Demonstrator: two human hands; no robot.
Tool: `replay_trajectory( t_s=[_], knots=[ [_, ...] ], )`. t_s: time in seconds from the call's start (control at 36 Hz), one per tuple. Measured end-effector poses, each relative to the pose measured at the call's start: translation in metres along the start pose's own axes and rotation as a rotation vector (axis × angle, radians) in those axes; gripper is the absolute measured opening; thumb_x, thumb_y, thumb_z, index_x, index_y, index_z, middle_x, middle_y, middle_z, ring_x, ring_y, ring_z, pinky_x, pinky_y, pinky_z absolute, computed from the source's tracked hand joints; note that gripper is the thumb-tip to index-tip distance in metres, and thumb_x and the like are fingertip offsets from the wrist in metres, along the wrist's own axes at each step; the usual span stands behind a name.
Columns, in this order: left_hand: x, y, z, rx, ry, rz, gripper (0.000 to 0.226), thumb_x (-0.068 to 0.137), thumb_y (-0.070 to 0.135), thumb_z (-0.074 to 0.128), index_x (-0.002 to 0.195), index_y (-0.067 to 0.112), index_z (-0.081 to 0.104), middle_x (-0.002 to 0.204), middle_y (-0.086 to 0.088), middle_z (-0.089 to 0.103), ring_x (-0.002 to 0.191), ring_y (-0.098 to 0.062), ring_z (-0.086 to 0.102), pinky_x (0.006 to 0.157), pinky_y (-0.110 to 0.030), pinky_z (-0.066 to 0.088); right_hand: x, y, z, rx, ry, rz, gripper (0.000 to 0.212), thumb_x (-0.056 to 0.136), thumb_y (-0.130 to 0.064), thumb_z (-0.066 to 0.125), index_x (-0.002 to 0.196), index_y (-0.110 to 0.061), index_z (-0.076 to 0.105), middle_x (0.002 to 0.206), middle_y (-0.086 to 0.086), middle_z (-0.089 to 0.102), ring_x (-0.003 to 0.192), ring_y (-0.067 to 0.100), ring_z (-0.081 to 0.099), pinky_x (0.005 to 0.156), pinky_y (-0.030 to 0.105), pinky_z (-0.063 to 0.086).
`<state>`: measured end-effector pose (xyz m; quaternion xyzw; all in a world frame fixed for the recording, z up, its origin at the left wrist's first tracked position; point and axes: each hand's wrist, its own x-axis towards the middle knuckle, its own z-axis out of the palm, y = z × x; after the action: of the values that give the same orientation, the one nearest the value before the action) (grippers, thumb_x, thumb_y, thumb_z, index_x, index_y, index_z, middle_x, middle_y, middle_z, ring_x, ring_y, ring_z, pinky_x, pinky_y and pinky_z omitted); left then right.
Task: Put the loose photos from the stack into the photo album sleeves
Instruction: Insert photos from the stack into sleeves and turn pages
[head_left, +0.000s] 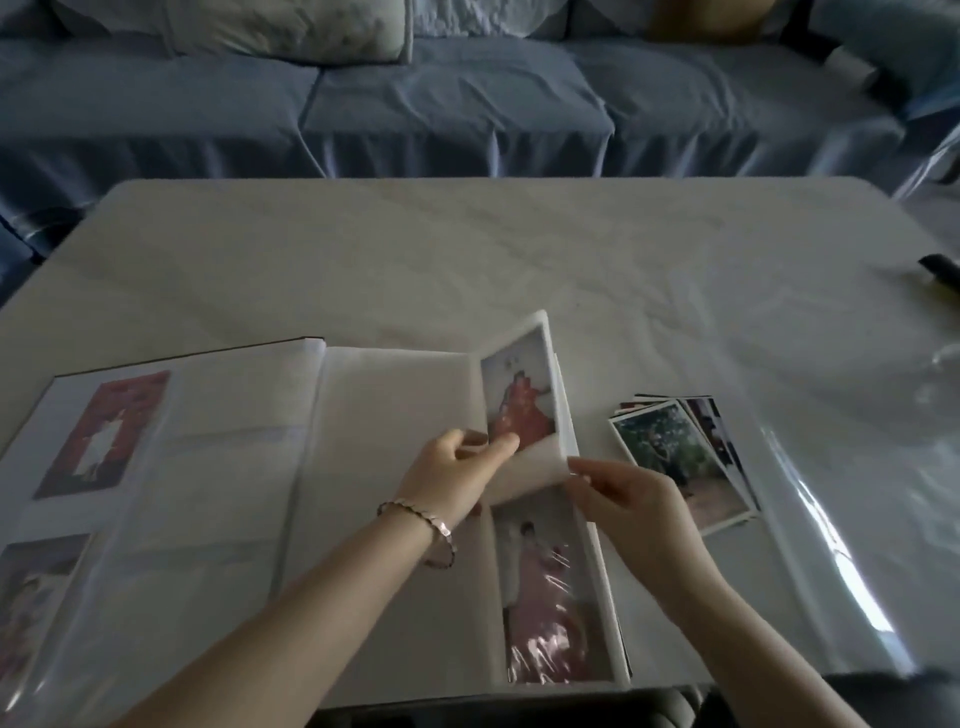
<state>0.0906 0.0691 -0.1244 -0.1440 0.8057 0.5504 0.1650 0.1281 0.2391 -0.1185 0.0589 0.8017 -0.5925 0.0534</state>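
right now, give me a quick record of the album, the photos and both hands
album: open flat on table
lifted page: raised on the right side, holds red photo
left hand: pinches lifted page's lower edge
right hand: pinches lifted page's lower corner
loose stack: fanned on table, right of album

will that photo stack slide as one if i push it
Probably spreads further: the photo stack is already fanned, so prints likely slip over each other. Each looks thin and light, likely bendy. The glossy table cover may let them glide.
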Motion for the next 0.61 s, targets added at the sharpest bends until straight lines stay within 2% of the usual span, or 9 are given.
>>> replay_trajectory(
  t_s=[0.06, 0.08, 0.14, 0.22, 0.28, 0.42, 0.56, 0.61],
  knots=[
    [-0.001, 0.011, 0.001, -0.049, 0.009, 0.001, 0.032, 0.075, 0.054, 0.066, 0.088, 0.025, 0.063, 0.09, 0.008, 0.065, 0.082, -0.009, 0.064, 0.064, -0.031, 0.059, -0.004, -0.008, 0.009, 0.05, -0.058, -0.067, 0.032, 0.083, -0.009, 0.066, 0.084, -0.041, 0.066, 0.076, -0.021, 0.07, 0.072, -0.003, 0.066, 0.064, 0.008, 0.048],
    [-0.001, 0.016, 0.0, -0.048, 0.013, 0.009, 0.032, 0.073, 0.055, 0.068, 0.086, 0.026, 0.062, 0.089, 0.008, 0.066, 0.082, -0.009, 0.064, 0.059, -0.029, 0.058, -0.006, -0.011, 0.014, 0.071, -0.083, -0.086, 0.032, 0.082, -0.009, 0.066, 0.084, -0.041, 0.066, 0.081, -0.018, 0.071, 0.076, 0.0, 0.067, 0.068, 0.011, 0.05],
    [0.0, 0.022, -0.003, -0.049, 0.017, 0.015, 0.032, 0.07, 0.052, 0.072, 0.086, 0.026, 0.062, 0.089, 0.005, 0.067, 0.083, -0.013, 0.066, 0.056, -0.031, 0.058, -0.008, -0.014, 0.021, 0.083, -0.111, -0.102, 0.028, 0.08, -0.014, 0.068, 0.088, -0.041, 0.067, 0.086, -0.01, 0.07, 0.081, 0.007, 0.068, 0.075, 0.021, 0.055],
    [-0.002, 0.029, -0.012, -0.099, -0.005, -0.004, 0.026, 0.072, 0.038, 0.077, 0.084, 0.018, 0.065, 0.082, -0.004, 0.069, 0.075, -0.02, 0.07, 0.058, -0.037, 0.059, -0.008, -0.015, 0.027, 0.079, -0.117, -0.098, 0.02, 0.08, -0.02, 0.068, 0.093, -0.036, 0.067, 0.091, -0.006, 0.069, 0.081, 0.009, 0.067, 0.078, 0.029, 0.056],
    [-0.003, 0.028, -0.017, -0.161, -0.047, -0.017, 0.026, 0.072, 0.036, 0.078, 0.085, 0.016, 0.067, 0.081, -0.006, 0.07, 0.07, -0.02, 0.071, 0.06, -0.039, 0.059, -0.008, -0.015, 0.029, 0.081, -0.123, -0.092, 0.017, 0.08, -0.023, 0.069, 0.09, -0.036, 0.066, 0.092, -0.006, 0.07, 0.08, 0.008, 0.067, 0.075, 0.028, 0.057],
    [-0.008, 0.02, -0.024, -0.281, -0.078, -0.049, 0.052, 0.052, 0.047, 0.074, 0.091, 0.015, 0.066, 0.09, -0.004, 0.069, 0.073, -0.009, 0.07, 0.056, -0.033, 0.058, -0.009, -0.013, 0.029, 0.084, -0.126, -0.063, 0.017, 0.077, -0.029, 0.069, 0.091, -0.036, 0.062, 0.085, -0.014, 0.07, 0.078, 0.002, 0.067, 0.067, 0.017, 0.053],
    [-0.008, 0.016, -0.024, -0.301, -0.066, -0.024, 0.04, 0.055, 0.043, 0.072, 0.085, 0.017, 0.064, 0.087, -0.003, 0.067, 0.064, -0.002, 0.068, 0.048, -0.026, 0.054, -0.007, -0.01, 0.029, 0.049, -0.139, -0.036, 0.023, 0.078, -0.03, 0.069, 0.101, -0.024, 0.066, 0.089, -0.009, 0.071, 0.081, 0.005, 0.067, 0.074, 0.024, 0.056],
    [-0.008, 0.016, -0.023, -0.291, -0.071, -0.018, 0.034, 0.063, 0.04, 0.073, 0.085, 0.015, 0.065, 0.087, -0.004, 0.068, 0.063, -0.003, 0.068, 0.047, -0.024, 0.053, -0.007, -0.008, 0.028, 0.051, -0.133, -0.039, 0.022, 0.077, -0.031, 0.07, 0.099, -0.026, 0.065, 0.087, -0.011, 0.071, 0.08, 0.004, 0.067, 0.072, 0.021, 0.055]
  ],
)
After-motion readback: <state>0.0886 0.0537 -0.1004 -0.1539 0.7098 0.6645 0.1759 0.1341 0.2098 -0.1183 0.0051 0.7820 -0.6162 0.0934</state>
